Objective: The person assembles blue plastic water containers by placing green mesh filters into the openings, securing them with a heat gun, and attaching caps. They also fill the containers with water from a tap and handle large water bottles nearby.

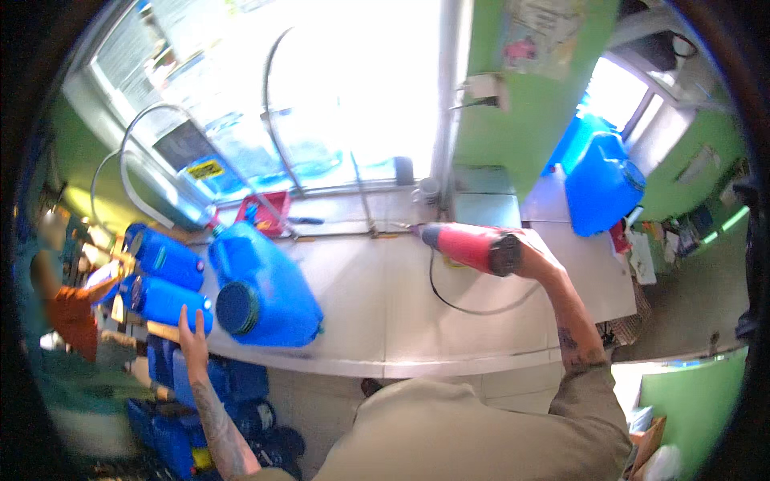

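Observation:
My right hand [536,255] is wrapped round a red corded tool [473,247] that looks like a heat gun, held over the right part of the counter. Its narrow dark end faces left, its black rear end sits beside my hand, and the grip is hidden. My left hand [193,341] has its fingers stretched out at the near end of a small blue canister [164,301]; whether they touch it I cannot tell. Between my hands a large blue jerrycan [277,284] with a dark screw cap lies on the counter. Another small blue canister [170,258] is just beyond the first.
The pale tiled counter [377,321] runs along a bright window. A red tray [265,210], a mug [427,192] and grey hoses [269,88] are at the back. Another blue jerrycan [605,188] stands right; several blue containers [241,381] are below, left. A person in orange [76,317] is far left.

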### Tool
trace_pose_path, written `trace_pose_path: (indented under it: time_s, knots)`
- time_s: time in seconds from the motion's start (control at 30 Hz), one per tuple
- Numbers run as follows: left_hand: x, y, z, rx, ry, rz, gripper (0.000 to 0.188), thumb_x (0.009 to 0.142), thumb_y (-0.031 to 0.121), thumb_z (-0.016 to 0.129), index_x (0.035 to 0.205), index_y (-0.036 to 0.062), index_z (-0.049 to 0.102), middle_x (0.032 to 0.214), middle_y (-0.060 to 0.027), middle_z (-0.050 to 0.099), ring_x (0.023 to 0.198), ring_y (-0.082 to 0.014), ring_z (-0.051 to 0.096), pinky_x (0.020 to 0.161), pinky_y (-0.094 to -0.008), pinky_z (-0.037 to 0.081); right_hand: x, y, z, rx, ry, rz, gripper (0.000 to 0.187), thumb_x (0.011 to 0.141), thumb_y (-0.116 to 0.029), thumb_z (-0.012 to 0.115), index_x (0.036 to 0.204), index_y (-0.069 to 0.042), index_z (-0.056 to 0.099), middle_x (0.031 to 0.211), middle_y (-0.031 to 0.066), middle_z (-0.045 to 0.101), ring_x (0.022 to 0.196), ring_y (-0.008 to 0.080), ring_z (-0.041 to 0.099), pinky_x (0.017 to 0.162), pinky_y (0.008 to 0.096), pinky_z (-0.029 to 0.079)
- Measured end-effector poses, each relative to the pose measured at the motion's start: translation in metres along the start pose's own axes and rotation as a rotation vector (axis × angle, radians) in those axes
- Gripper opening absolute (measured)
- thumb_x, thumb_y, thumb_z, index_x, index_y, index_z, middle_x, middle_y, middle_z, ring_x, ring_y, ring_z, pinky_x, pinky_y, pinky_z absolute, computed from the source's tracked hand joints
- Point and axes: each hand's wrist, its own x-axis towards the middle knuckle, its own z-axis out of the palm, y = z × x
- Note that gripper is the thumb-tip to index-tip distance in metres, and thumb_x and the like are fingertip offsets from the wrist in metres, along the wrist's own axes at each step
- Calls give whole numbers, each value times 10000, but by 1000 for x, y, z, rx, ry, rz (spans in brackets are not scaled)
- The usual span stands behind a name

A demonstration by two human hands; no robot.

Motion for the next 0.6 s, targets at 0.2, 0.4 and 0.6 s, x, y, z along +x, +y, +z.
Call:
trace_pose_path:
  time_s: [0.2, 0.4, 0.6]
  knots:
    - [-19, 108, 87, 514, -255, 321, 842, 923, 446, 697, 1544, 13, 328, 1620, -202, 280, 1512, -382, 208, 1231, -490, 190, 57, 134, 7, -353, -81, -75, 601, 833, -132, 690, 1402, -191, 504, 1090, 130, 605, 1049, 353, 620, 888, 469, 506]
    - [-35, 26, -16, 286, -80, -42, 807, 908, 293, 748, 1551, 41, 330, 1591, -192, 334, 1474, -373, 308, 1174, -517, 339, 73, 195, 27, -239, -72, -153, 649, 865, -132, 698, 1470, -210, 476, 1300, 131, 586, 1224, 342, 554, 1038, 468, 457]
    - [-24, 84, 55, 201, -105, -75, 785, 1007, 545, 529, 1541, 1, 341, 1549, -247, 382, 1433, -406, 359, 1154, -512, 323, 81, 211, 24, -274, -160, -130, 628, 870, -155, 699, 1455, -218, 482, 1273, 118, 580, 1216, 329, 549, 1036, 459, 459]
